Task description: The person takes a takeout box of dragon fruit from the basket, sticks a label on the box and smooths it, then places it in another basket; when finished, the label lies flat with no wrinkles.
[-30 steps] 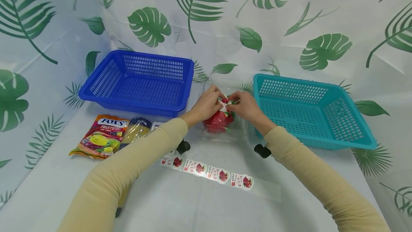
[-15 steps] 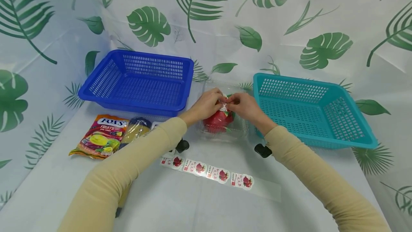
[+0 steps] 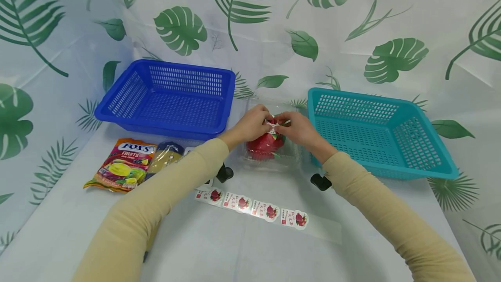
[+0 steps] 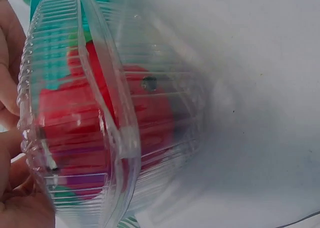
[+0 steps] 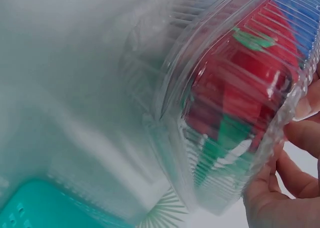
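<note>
A clear plastic clamshell box (image 3: 295,153) stands between the two baskets, with a red and green object (image 3: 264,146), shaped like a dragon fruit, inside it. Over its lid, my left hand (image 3: 251,124) and right hand (image 3: 300,129) meet at a small white sticker (image 3: 272,129). Each hand pinches one side of the sticker between thumb and fingers. In the left wrist view the box's ribbed wall (image 4: 75,113) fills the middle, with fingers at its top edge. A white corner of the sticker shows by the fingers in the right wrist view. Whether it touches the lid I cannot tell.
A blue basket (image 3: 195,133) sits at the back left, a teal basket (image 3: 391,171) at the right. A Fox's candy bag (image 3: 123,166) and a tan packet with a dark blue end (image 3: 166,153) lie left. A sticker strip (image 3: 254,209) lies in front.
My fingertips shift slightly on the sticker, and a red patch of its print shows again between them. The box, baskets and sticker strip keep their places.
</note>
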`<control>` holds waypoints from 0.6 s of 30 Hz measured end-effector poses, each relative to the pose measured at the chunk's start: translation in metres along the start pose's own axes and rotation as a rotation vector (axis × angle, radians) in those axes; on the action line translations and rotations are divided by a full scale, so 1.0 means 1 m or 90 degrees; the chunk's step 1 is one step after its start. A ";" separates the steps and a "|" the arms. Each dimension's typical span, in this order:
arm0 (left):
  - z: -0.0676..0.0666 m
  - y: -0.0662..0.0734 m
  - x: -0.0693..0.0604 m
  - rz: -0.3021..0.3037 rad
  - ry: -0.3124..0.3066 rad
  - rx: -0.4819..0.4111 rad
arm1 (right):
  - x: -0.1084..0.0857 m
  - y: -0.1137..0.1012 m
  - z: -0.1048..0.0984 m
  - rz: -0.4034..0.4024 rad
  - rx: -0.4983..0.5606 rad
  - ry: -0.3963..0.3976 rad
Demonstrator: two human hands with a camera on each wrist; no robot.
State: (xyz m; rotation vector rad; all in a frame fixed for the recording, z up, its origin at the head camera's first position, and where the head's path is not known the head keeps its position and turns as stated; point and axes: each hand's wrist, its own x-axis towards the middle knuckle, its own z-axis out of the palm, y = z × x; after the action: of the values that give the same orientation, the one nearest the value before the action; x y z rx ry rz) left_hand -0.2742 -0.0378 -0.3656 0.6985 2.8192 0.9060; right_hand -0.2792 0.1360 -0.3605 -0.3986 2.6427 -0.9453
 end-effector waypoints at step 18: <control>-0.005 -0.006 0.002 -0.005 -0.039 -0.046 | 0.000 0.007 -0.005 -0.053 -0.001 -0.047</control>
State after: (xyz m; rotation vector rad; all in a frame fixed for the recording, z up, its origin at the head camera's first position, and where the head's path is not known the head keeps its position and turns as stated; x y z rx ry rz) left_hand -0.2799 -0.0435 -0.3644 0.6940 2.7199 0.9622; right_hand -0.2822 0.1437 -0.3616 -0.5381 2.5773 -0.9349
